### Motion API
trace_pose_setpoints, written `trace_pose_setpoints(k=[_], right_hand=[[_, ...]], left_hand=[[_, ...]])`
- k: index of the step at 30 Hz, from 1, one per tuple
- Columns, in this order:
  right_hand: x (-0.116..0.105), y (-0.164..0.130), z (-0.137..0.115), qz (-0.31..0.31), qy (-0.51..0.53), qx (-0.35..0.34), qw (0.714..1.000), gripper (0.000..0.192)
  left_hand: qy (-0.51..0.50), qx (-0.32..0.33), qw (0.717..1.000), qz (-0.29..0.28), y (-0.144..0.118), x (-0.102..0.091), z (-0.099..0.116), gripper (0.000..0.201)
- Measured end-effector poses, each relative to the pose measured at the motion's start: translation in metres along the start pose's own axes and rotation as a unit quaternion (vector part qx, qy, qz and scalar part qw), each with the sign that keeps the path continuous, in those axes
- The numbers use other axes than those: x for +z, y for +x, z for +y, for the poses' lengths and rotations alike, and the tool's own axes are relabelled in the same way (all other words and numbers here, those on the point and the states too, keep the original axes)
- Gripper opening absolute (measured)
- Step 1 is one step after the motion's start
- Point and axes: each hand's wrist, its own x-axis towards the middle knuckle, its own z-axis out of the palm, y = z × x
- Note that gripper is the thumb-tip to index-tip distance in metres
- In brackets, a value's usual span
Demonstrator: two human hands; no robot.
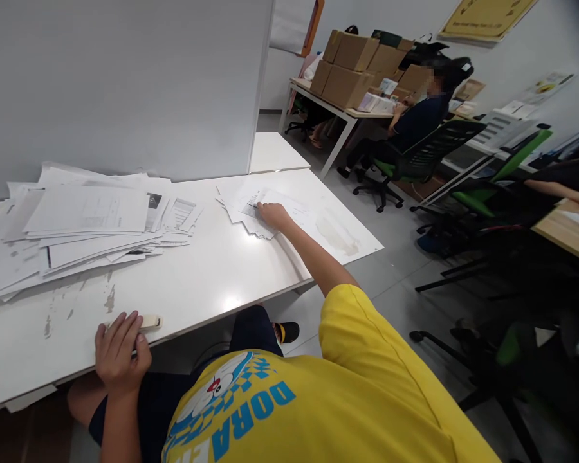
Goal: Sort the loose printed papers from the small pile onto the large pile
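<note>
On the white table (212, 270) in the head view, your left hand (120, 350) lies near the front edge, fingers loosely curled over a cream-coloured stapler (147, 321), covering most of it; whether you actually grip it or only rest on it cannot be told. Your right hand (273, 215) is stretched out to the far right part of the table, palm down with fingers flattened on a small stack of papers (251, 206), pressing the top sheet rather than clasping it. Well apart to the left sits a large untidy heap of documents (82, 222), fanned out against the grey partition (125, 83). Beyond the table's corner, another person (415, 122) sits in a green office chair (424, 157) at a desk loaded with cardboard boxes (357, 64).
</note>
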Motion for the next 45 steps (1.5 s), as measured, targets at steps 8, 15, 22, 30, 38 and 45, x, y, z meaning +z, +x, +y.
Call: trace_pose_setpoints(k=[8, 15, 22, 30, 38, 45], right_hand=[[-0.032, -0.023, 0.006, 0.237, 0.254, 0.128, 0.929, 0.050], [-0.041, -0.071, -0.020, 0.428, 0.714, 0.157, 0.532, 0.054], [0.024, -0.131, -0.106, 0.276, 0.884, 0.234, 0.296, 0.012], [0.041, -0.182, -0.096, 0.232, 0.901, 0.238, 0.279, 0.013], [0.028, -0.204, -0.076, 0.199, 0.910, 0.245, 0.268, 0.009], [0.019, -0.213, -0.026, 0.024, 0.877, 0.188, 0.442, 0.047]], left_hand=[[0.028, 0.030, 0.999, -0.001, 0.000, -0.003, 0.000, 0.073], [-0.197, -0.082, 0.975, -0.055, 0.059, 0.046, 0.098, 0.080], [-0.622, -0.505, 0.593, -0.083, 0.114, 0.125, 0.131, 0.072], [-0.609, -0.531, 0.588, -0.041, 0.117, 0.117, 0.123, 0.059], [-0.570, -0.544, 0.616, -0.011, 0.114, 0.119, 0.128, 0.060], [-0.535, -0.481, 0.682, -0.132, 0.102, 0.124, 0.121, 0.058]])
